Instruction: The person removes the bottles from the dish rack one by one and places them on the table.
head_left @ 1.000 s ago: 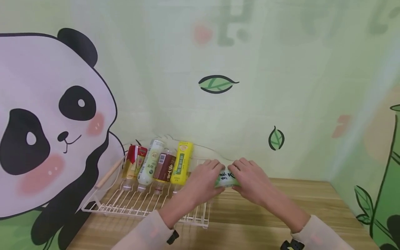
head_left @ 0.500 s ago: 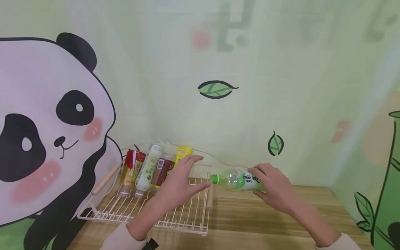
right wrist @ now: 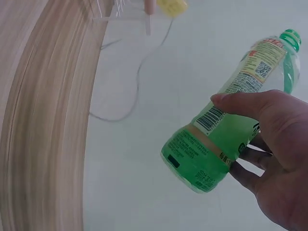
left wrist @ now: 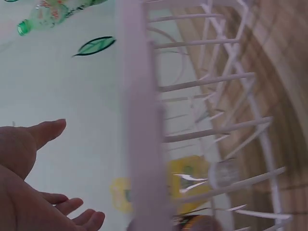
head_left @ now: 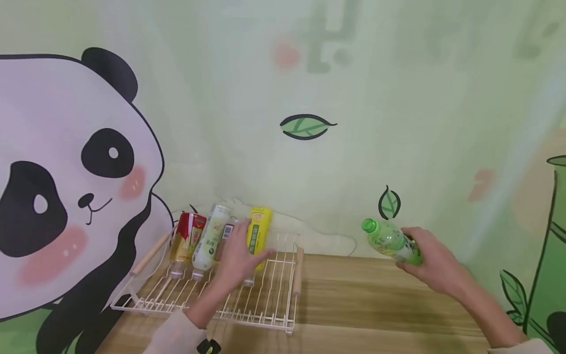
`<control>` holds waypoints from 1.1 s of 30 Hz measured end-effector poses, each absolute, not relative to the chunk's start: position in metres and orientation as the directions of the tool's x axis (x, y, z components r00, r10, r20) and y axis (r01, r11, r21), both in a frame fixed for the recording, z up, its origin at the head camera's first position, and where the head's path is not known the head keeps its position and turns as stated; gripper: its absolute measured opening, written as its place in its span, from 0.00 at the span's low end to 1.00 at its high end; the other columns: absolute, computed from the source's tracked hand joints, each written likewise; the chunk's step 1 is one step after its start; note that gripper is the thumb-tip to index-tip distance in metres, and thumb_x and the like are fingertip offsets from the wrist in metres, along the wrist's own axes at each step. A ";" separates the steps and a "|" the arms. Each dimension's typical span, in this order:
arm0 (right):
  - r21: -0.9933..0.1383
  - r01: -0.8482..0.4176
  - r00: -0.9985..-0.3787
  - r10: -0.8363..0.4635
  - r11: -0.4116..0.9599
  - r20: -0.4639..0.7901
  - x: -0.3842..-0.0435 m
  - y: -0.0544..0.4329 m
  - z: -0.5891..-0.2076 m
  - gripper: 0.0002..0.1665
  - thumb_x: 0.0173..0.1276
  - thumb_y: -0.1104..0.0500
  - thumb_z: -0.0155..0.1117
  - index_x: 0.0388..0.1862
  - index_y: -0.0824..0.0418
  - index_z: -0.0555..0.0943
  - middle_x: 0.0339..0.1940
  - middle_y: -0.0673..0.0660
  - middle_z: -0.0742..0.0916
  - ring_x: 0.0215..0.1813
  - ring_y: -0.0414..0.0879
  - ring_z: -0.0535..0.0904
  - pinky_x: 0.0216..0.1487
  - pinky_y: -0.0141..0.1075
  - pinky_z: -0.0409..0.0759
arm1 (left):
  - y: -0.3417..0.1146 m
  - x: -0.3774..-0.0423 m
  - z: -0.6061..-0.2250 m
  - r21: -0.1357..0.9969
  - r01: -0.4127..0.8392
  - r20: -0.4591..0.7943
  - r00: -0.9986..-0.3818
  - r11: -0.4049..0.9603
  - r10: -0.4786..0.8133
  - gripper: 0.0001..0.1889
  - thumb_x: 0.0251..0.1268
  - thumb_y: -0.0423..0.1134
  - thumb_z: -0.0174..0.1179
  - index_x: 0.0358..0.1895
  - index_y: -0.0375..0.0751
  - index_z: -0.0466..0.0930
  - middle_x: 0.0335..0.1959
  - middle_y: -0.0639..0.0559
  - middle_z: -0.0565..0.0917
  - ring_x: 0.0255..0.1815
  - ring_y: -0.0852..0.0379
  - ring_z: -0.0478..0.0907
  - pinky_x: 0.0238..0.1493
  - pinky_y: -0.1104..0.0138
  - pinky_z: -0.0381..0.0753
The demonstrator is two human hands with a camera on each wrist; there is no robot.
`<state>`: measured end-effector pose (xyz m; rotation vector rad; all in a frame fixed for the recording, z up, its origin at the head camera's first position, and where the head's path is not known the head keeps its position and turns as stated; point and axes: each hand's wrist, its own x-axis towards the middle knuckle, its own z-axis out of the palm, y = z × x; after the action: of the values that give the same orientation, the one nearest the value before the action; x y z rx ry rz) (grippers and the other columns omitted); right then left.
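A green-labelled plastic bottle with a green cap is held in my right hand, tilted with its cap up and to the left, above the right part of the table. In the right wrist view the thumb lies across the label of this bottle, and the fingers curl round the far side. My left hand hovers over the wire rack, fingers spread and nothing in them. It overlaps a maroon-labelled bottle and is close to a yellow bottle; in the left wrist view, this hand is partly visible.
A red and gold bottle and a pale green-white bottle lean in the rack's left part, caps down. Wooden handles stand at the rack's sides. The wooden table meets a panda-printed backdrop.
My left hand has let go of the green bottle and moved left over the rack. The right hand has carried the bottle to the right and turned its cap upward.
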<state>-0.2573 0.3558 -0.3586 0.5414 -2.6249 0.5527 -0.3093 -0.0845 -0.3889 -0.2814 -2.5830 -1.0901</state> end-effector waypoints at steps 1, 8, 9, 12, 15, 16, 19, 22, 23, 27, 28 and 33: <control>-0.313 -0.434 -0.851 -0.270 0.845 0.451 -0.257 0.360 -0.360 0.43 0.58 0.63 0.84 0.68 0.70 0.72 0.59 0.68 0.83 0.56 0.63 0.80 0.51 0.60 0.82 | -0.085 -0.312 -0.394 0.663 0.291 0.362 -0.931 0.690 0.044 0.54 0.59 0.52 0.80 0.82 0.33 0.58 0.78 0.34 0.66 0.71 0.36 0.71 0.70 0.43 0.75; -0.404 -0.407 -0.851 -0.179 0.819 0.494 -0.257 0.386 -0.366 0.44 0.58 0.64 0.84 0.68 0.72 0.69 0.61 0.74 0.81 0.58 0.74 0.80 0.54 0.69 0.81 | -0.087 -0.328 -0.416 0.692 0.246 0.334 -0.943 0.678 0.002 0.53 0.60 0.47 0.79 0.81 0.30 0.58 0.76 0.31 0.68 0.69 0.34 0.72 0.66 0.42 0.77; -0.423 -0.405 -0.853 -0.168 0.811 0.495 -0.257 0.390 -0.365 0.45 0.59 0.64 0.84 0.69 0.73 0.69 0.61 0.74 0.80 0.60 0.75 0.79 0.56 0.70 0.80 | -0.088 -0.331 -0.418 0.695 0.244 0.332 -0.943 0.677 -0.001 0.52 0.60 0.46 0.79 0.81 0.30 0.58 0.75 0.31 0.69 0.69 0.34 0.72 0.66 0.42 0.77; -0.477 -0.387 -0.863 -0.127 0.789 0.490 -0.257 0.402 -0.365 0.45 0.62 0.63 0.82 0.70 0.75 0.66 0.62 0.74 0.78 0.63 0.74 0.76 0.59 0.71 0.76 | -0.091 -0.338 -0.422 0.703 0.227 0.319 -0.948 0.674 -0.014 0.51 0.60 0.46 0.79 0.80 0.29 0.60 0.73 0.32 0.71 0.69 0.35 0.73 0.66 0.44 0.78; -0.527 -0.332 -0.884 -0.062 0.782 0.464 -0.254 0.418 -0.368 0.46 0.67 0.59 0.80 0.73 0.74 0.63 0.63 0.74 0.77 0.64 0.70 0.74 0.62 0.55 0.83 | -0.094 -0.342 -0.425 0.712 0.219 0.309 -0.951 0.668 -0.017 0.50 0.60 0.46 0.80 0.79 0.29 0.61 0.73 0.32 0.71 0.67 0.36 0.74 0.63 0.45 0.80; -0.545 -0.305 -0.894 -0.037 0.781 0.447 -0.252 0.424 -0.369 0.47 0.69 0.57 0.79 0.74 0.74 0.62 0.64 0.75 0.77 0.64 0.70 0.73 0.63 0.55 0.82 | -0.094 -0.342 -0.425 0.713 0.214 0.301 -0.953 0.668 -0.016 0.50 0.60 0.46 0.80 0.79 0.29 0.61 0.73 0.32 0.70 0.67 0.36 0.74 0.63 0.45 0.80; -0.589 -0.222 -0.921 0.032 0.777 0.389 -0.247 0.441 -0.375 0.50 0.72 0.50 0.75 0.78 0.73 0.58 0.68 0.76 0.74 0.67 0.73 0.70 0.62 0.33 0.81 | -0.092 -0.341 -0.427 0.707 0.205 0.290 -0.957 0.677 -0.012 0.51 0.60 0.46 0.79 0.80 0.29 0.60 0.74 0.31 0.69 0.67 0.35 0.73 0.63 0.44 0.80; -0.631 -0.163 -0.937 0.081 0.759 0.340 -0.246 0.457 -0.382 0.53 0.75 0.47 0.72 0.81 0.73 0.54 0.72 0.80 0.70 0.70 0.79 0.66 0.70 0.54 0.76 | -0.090 -0.339 -0.428 0.705 0.197 0.282 -0.959 0.682 -0.013 0.51 0.60 0.45 0.79 0.80 0.28 0.58 0.74 0.30 0.68 0.66 0.35 0.73 0.62 0.44 0.80; -0.636 -0.144 -0.939 0.099 0.758 0.330 -0.246 0.462 -0.385 0.53 0.76 0.46 0.71 0.81 0.73 0.54 0.72 0.80 0.69 0.70 0.79 0.65 0.70 0.55 0.76 | -0.090 -0.338 -0.429 0.702 0.193 0.278 -0.960 0.686 -0.014 0.51 0.61 0.45 0.79 0.80 0.28 0.58 0.74 0.30 0.68 0.66 0.35 0.74 0.62 0.44 0.80; -0.663 -0.077 -0.933 0.180 0.744 0.311 -0.248 0.480 -0.398 0.54 0.76 0.43 0.70 0.80 0.74 0.54 0.72 0.82 0.68 0.70 0.81 0.64 0.62 0.75 0.69 | -0.089 -0.337 -0.431 0.698 0.184 0.264 -0.964 0.692 -0.010 0.52 0.61 0.46 0.78 0.80 0.27 0.57 0.72 0.30 0.68 0.62 0.37 0.75 0.59 0.45 0.81; -0.670 -0.058 -0.931 0.203 0.740 0.305 -0.248 0.484 -0.401 0.55 0.76 0.42 0.69 0.80 0.74 0.53 0.72 0.82 0.67 0.69 0.81 0.64 0.61 0.74 0.70 | -0.089 -0.336 -0.432 0.694 0.185 0.262 -0.965 0.696 -0.005 0.52 0.61 0.47 0.78 0.80 0.26 0.57 0.72 0.30 0.68 0.61 0.38 0.75 0.59 0.45 0.81; -0.684 0.022 -0.918 0.285 0.729 0.274 -0.248 0.503 -0.418 0.55 0.76 0.40 0.67 0.78 0.77 0.54 0.70 0.84 0.67 0.68 0.82 0.65 0.58 0.73 0.73 | -0.084 -0.337 -0.435 0.686 0.191 0.249 -0.968 0.702 0.020 0.51 0.61 0.47 0.78 0.79 0.25 0.58 0.68 0.30 0.70 0.58 0.40 0.75 0.57 0.46 0.81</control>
<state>-0.2478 0.5027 -0.4181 -0.2373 -2.5706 1.0111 -0.3373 -0.0837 -0.4347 -0.1693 -2.6888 -1.1202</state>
